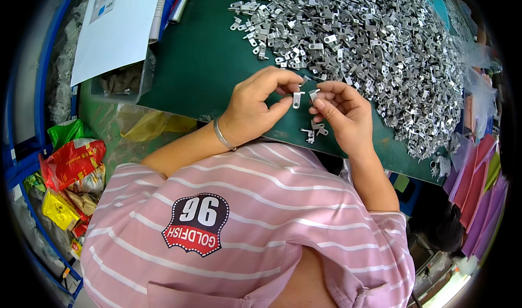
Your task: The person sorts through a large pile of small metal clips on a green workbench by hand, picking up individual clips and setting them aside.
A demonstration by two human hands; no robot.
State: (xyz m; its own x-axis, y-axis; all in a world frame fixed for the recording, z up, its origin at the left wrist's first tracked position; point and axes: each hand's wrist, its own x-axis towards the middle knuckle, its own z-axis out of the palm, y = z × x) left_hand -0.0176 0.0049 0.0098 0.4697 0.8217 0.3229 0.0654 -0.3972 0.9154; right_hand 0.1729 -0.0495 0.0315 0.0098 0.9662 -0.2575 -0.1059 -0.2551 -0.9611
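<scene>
Over the front edge of a green tabletop [201,63], my left hand [258,104] pinches a small silver metal bracket [296,100] with a hole in it between thumb and index finger. Close beside it, my right hand [346,117] grips another small bent bracket [314,95] by thumb and fingers. The two brackets are a short gap apart. Several loose brackets [311,134] lie near the table edge, just below my hands. A wide heap of the same metal brackets [370,47] covers the table beyond and to the right.
At the far left are a white sheet [117,30] and a clear plastic tub [145,77]. Blue shelving [38,90] and colourful plastic packets [76,164] stand left of the table. Pink and purple sheets [478,188] and clear plastic bags [479,98] are at the right.
</scene>
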